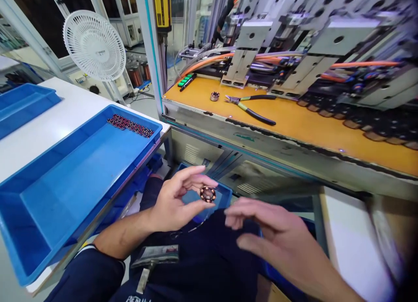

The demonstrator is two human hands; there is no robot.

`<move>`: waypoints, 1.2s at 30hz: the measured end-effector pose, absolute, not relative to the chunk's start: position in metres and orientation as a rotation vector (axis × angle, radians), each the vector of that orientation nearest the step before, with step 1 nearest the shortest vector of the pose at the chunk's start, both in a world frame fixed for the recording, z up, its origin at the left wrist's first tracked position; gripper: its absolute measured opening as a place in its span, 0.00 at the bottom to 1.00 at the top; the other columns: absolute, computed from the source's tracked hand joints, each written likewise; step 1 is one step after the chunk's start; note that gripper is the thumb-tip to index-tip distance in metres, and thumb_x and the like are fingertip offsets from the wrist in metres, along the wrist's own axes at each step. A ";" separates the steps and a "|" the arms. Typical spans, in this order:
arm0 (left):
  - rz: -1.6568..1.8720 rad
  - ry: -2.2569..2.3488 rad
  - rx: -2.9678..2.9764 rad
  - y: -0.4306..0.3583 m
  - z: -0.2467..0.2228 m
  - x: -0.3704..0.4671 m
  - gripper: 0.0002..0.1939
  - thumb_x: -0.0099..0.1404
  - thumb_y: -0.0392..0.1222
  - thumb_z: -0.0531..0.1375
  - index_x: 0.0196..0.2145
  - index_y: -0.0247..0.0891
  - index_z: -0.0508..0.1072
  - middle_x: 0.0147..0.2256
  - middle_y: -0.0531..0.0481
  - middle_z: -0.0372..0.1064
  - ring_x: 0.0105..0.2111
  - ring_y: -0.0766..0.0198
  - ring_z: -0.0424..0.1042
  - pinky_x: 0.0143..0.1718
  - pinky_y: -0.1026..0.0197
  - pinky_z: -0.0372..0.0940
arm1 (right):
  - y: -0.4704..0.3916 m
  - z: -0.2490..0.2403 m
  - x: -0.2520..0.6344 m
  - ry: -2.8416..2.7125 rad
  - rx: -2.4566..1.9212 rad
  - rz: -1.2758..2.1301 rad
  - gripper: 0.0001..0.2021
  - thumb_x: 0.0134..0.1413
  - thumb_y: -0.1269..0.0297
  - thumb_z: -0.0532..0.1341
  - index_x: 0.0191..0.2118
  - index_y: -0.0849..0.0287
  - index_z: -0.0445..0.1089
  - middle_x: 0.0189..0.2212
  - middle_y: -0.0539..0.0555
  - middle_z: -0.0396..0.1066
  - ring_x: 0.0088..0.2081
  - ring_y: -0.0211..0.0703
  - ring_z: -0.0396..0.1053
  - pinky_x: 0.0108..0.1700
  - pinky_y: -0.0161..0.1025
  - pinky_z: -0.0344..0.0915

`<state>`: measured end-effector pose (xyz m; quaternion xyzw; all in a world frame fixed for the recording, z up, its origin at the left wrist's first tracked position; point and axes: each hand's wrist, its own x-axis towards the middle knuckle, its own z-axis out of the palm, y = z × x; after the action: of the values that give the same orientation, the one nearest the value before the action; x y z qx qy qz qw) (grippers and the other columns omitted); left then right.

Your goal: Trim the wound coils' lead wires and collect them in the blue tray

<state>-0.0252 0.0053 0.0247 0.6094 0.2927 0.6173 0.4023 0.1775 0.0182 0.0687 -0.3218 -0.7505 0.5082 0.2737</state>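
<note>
A small round motor stator (pixel 208 194) with copper windings is pinched between the thumb and fingertips of my left hand (pixel 178 199), its ring face turned toward me. My right hand (pixel 271 232) hovers to the right of it, apart from the stator, fingers loosely curled and thumb separated, with nothing visible between them. Another stator (pixel 214 96) sits on the orange bench top (pixel 196 99) beyond my hands. Beside that one lie cutting pliers (pixel 250 108) with black and green handles, spread apart.
To the left, a blue tray (pixel 75 162) on a white table holds rows of stators (pixel 130 125) at its far end. Winding machine fixtures (pixel 251 45) with orange hoses stand behind the bench. A white fan (pixel 94 45) is at the back left. Another blue bin (pixel 225 195) sits below my hands.
</note>
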 end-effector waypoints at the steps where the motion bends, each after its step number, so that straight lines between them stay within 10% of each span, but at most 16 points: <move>1: 1.566 0.728 1.566 0.004 0.026 -0.024 0.38 0.56 0.25 0.67 0.61 0.45 0.60 0.46 0.45 0.74 0.39 0.67 0.76 0.44 0.65 0.73 | 0.020 0.067 0.174 -1.879 -0.924 1.393 0.10 0.50 0.60 0.70 0.37 0.55 0.72 0.29 0.48 0.70 0.31 0.35 0.68 0.35 0.31 0.65; 17: 1.424 0.559 1.516 -0.005 0.024 -0.025 0.41 0.58 0.22 0.63 0.63 0.48 0.56 0.50 0.43 0.74 0.42 0.65 0.76 0.47 0.61 0.72 | -0.004 0.035 0.153 -1.239 -0.923 1.681 0.10 0.61 0.58 0.61 0.32 0.57 0.65 0.31 0.48 0.61 0.35 0.36 0.60 0.40 0.33 0.60; 24: 1.218 0.563 1.101 -0.002 0.029 -0.029 0.14 0.58 0.28 0.66 0.43 0.34 0.75 0.48 0.40 0.74 0.41 0.63 0.77 0.46 0.61 0.72 | -0.003 0.037 0.166 -1.369 -0.942 1.545 0.10 0.65 0.56 0.56 0.36 0.56 0.65 0.32 0.49 0.62 0.35 0.37 0.61 0.40 0.34 0.60; 36: 1.042 0.557 0.879 -0.003 0.024 -0.027 0.17 0.52 0.33 0.71 0.41 0.36 0.78 0.42 0.46 0.74 0.34 0.65 0.77 0.38 0.62 0.73 | 0.019 0.061 0.174 -1.597 -1.225 1.654 0.16 0.60 0.51 0.58 0.29 0.58 0.65 0.24 0.48 0.62 0.28 0.35 0.60 0.30 0.32 0.59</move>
<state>-0.0275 -0.0032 0.0239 0.4007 0.2539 0.4753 0.7410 0.1739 0.0188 0.0612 -0.4534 -0.5911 0.6122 0.2651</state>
